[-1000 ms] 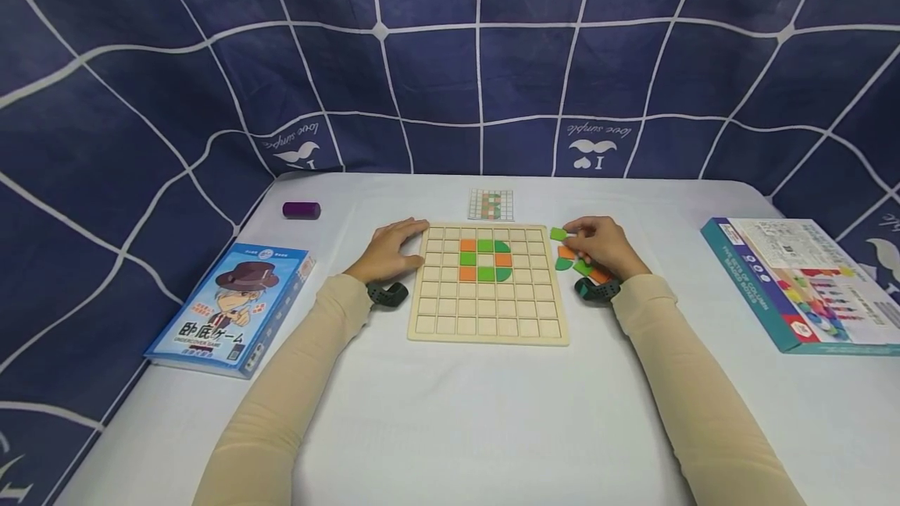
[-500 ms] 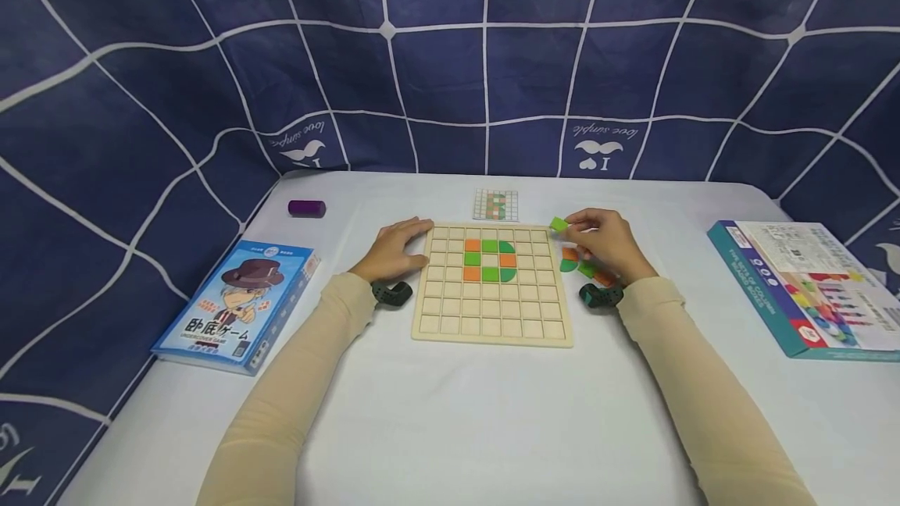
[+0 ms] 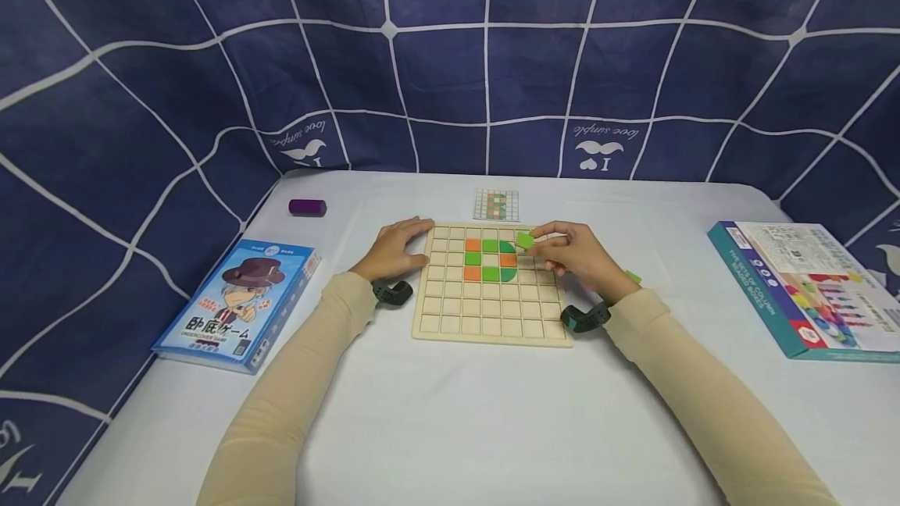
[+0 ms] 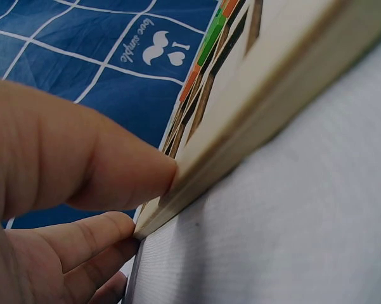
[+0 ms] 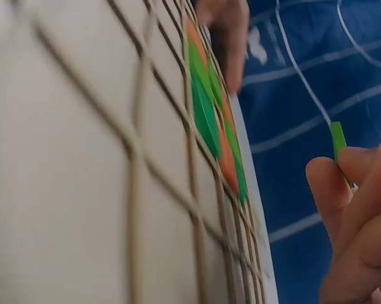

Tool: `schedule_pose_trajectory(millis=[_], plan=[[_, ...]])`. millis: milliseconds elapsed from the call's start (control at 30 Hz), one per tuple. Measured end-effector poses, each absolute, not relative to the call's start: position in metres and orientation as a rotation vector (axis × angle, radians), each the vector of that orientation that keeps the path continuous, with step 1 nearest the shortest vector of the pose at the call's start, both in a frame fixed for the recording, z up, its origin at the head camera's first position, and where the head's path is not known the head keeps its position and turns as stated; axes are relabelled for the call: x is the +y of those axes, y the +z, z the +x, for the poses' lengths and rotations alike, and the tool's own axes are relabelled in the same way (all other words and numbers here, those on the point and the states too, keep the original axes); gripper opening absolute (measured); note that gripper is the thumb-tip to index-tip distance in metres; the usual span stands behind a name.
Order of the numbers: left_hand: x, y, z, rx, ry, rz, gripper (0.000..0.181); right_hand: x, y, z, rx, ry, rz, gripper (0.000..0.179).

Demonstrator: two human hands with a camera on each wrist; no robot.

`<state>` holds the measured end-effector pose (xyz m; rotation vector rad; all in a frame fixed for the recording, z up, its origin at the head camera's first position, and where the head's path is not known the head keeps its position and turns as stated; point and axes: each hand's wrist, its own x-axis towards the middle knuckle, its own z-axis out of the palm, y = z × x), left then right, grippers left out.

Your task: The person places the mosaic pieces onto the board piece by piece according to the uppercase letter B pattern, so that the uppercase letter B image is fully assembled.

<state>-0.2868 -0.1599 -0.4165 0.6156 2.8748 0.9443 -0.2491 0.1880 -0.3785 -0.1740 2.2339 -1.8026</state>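
A wooden grid board [image 3: 492,318] lies flat on the table, with orange, light green and dark green tiles set in a ring near its upper middle. My right hand [image 3: 578,258] pinches a light green square tile [image 3: 525,240] between thumb and fingertips, above the board's upper right part. In the right wrist view that green tile [image 5: 338,139] shows edge-on, off the board surface. My left hand [image 3: 391,253] rests against the board's left edge; in the left wrist view its thumb [image 4: 133,168] touches the rim.
Behind the board lies a small pattern card [image 3: 496,205]. Loose tiles [image 3: 633,276] are mostly hidden behind my right hand. A blue game box [image 3: 235,307] stands left, a teal-edged box [image 3: 808,287] right, and a purple cylinder [image 3: 307,208] back left.
The right hand has lifted the light green tile from beside the board's upper right corner and carried it left over the board. The left hand stays at the board's edge.
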Motion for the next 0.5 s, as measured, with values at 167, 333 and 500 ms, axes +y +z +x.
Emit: schedule_pose_trajectory(millis=[167,333,500], plan=[[-0.16,-0.416,-0.286,2.874,0.951,0.622,0.074,0.171,-0.383,-0.237,2.14,-1.824,-0.21,0.037],[-0.159,-0.416,-0.286,2.875,0.95,0.621,0.074,0.156,-0.387,-0.227,2.095,-1.825,-0.252,0.038],[-0.16,-0.416,-0.286,2.875,0.952,0.615,0.074,0.141,-0.391,-0.219,2.059,-1.837,-0.299,0.039]])
